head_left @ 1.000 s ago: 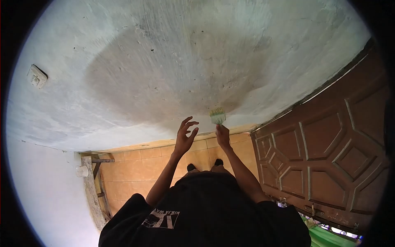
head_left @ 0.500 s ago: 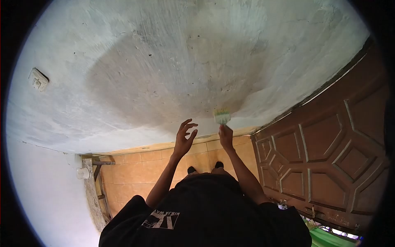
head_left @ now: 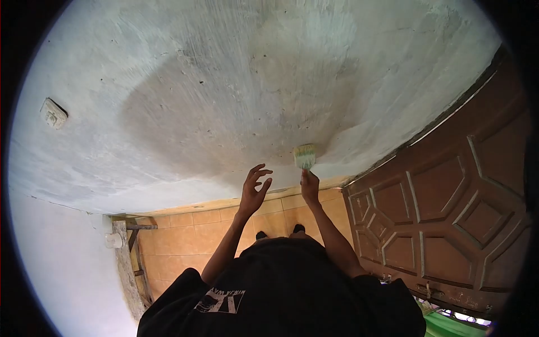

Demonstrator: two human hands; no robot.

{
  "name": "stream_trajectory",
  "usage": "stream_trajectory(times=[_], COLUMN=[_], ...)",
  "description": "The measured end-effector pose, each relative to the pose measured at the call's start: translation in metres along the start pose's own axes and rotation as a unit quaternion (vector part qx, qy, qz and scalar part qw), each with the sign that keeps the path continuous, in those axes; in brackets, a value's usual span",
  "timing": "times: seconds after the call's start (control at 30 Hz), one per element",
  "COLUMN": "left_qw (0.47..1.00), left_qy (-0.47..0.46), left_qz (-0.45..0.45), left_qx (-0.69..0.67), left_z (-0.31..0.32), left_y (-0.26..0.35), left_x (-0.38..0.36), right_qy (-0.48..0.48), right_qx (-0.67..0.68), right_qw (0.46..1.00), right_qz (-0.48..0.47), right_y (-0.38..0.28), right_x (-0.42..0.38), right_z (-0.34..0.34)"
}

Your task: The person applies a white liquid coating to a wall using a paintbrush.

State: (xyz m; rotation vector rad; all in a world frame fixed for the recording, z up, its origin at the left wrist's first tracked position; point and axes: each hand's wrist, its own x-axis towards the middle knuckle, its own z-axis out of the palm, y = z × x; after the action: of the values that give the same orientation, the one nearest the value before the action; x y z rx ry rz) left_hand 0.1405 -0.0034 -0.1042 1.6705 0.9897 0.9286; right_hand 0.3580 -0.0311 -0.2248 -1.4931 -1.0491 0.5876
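Note:
My right hand (head_left: 309, 188) is wrapped round the handle of a wide paintbrush (head_left: 305, 157). Its pale, paint-smeared head points up, with yellowish bristles right at the wall (head_left: 224, 112) in this view. The wall is whitish and streaky, with small dark pits and a broad darker patch across its middle. My left hand (head_left: 255, 190) is raised to the left of the brush, fingers apart and slightly curled, holding nothing.
A brown panelled door (head_left: 441, 202) stands on the right. At the far left a light switch (head_left: 54, 113) sits on the wall. Below it are a wooden bench (head_left: 128, 269) and a white cup (head_left: 113, 240). Orange tiles (head_left: 185, 234) cover the floor.
The brush in my right hand has tilted slightly and shifted a little to the right. My left hand has moved slightly rightward, its fingers still apart.

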Motion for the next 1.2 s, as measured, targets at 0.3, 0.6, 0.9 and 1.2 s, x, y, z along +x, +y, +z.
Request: stream_trajectory(times=[0.3,0.6,0.9,1.2], left_qw=[1.0,0.999,0.999,1.0], left_qy=[0.006,0.032,0.017,0.002], left_qz=[-0.007,-0.014,-0.027,-0.028], left_qx=[-0.011,-0.007,-0.009,-0.001], left_z=[0.003,-0.01,-0.003,0.006], left_y=[0.001,-0.006,-0.015,-0.01], left_x=[-0.001,-0.005,-0.004,-0.003], right_qy=[0.023,-0.035,-0.041,-0.02], right_qx=[0.049,-0.007,0.035,0.033], right_qw=[0.99,0.999,0.999,0.999], right_qz=[-0.129,0.038,0.001,0.028], right_y=[-0.077,0.038,0.04,0.027], right_x=[0.063,-0.021,0.017,-0.007], right_z=[0.012,0.005,0.014,-0.005])
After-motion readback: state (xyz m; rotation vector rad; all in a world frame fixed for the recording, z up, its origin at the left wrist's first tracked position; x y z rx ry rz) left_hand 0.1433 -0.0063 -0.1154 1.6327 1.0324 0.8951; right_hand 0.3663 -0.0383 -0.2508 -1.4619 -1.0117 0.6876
